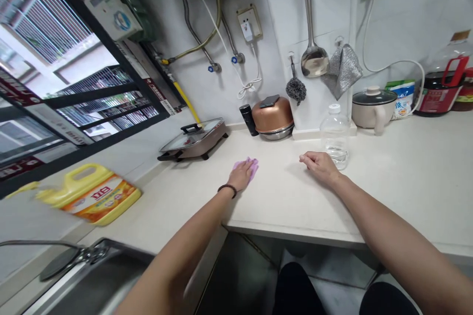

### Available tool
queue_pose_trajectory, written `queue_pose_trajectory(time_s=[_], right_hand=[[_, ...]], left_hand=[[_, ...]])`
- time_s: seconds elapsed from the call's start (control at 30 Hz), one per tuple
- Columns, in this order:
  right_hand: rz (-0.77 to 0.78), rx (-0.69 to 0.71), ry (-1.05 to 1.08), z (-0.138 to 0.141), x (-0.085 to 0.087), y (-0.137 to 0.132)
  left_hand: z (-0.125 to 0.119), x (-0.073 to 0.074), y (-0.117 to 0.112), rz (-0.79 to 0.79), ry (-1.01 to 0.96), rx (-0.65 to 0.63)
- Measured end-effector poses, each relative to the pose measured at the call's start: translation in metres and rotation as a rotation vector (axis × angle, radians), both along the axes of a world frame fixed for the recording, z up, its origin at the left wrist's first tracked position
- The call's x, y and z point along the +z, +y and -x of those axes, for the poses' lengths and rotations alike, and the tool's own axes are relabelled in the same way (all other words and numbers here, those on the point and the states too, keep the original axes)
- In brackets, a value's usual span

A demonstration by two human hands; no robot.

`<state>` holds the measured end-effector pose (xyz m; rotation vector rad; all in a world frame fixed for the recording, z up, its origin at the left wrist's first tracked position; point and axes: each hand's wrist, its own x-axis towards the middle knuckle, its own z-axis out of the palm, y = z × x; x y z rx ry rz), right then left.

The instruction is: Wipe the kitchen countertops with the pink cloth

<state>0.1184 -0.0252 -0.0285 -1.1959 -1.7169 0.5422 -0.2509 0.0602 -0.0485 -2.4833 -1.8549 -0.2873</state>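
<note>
My left hand [241,176] presses down on a crumpled purple cloth [253,169] on the pale countertop [273,202], its fingers over the cloth. A dark beaded bracelet [227,188] circles that wrist. My right hand [320,166] rests on the counter with its fingers curled in; nothing shows in them. Just behind it stands a clear plastic bottle [335,133] with a white cap and some clear liquid inside, its lower part partly covered by the hand.
At the back sit an electric pan [195,140], a black bottle [249,120], a copper-coloured pot [272,115] and a beige pot [373,107]. A yellow detergent jug [96,199] stands left, beside the sink [107,275]. A ladle [314,59] and scrubber [296,88] hang on the wall.
</note>
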Motion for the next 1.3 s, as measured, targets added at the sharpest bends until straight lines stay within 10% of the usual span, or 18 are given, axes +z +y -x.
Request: queue_pose_trajectory(time_s=[0.17,0.33,0.53,0.73,1.0,1.3], right_hand=[[0.002,0.002,-0.016,0.0,0.0,0.001],[0.001,0.003,-0.03,0.003,-0.003,0.002],[0.002,0.001,-0.034,0.009,-0.004,0.004],[0.014,0.009,-0.05,0.013,-0.003,0.003],[0.015,0.044,-0.036,0.013,0.002,-0.005],[0.046,0.029,-0.021,0.006,0.001,-0.007]], left_hand=[[0.065,-0.002,-0.037,0.011,0.031,0.073],[0.076,0.0,-0.076,0.032,0.061,0.07],[0.047,-0.003,-0.093,0.017,0.064,0.058],[-0.037,-0.007,-0.105,0.004,0.025,-0.219],[-0.136,-0.006,-0.056,0.061,0.006,-0.321],[-0.165,-0.003,0.032,0.081,-0.022,-0.212]])
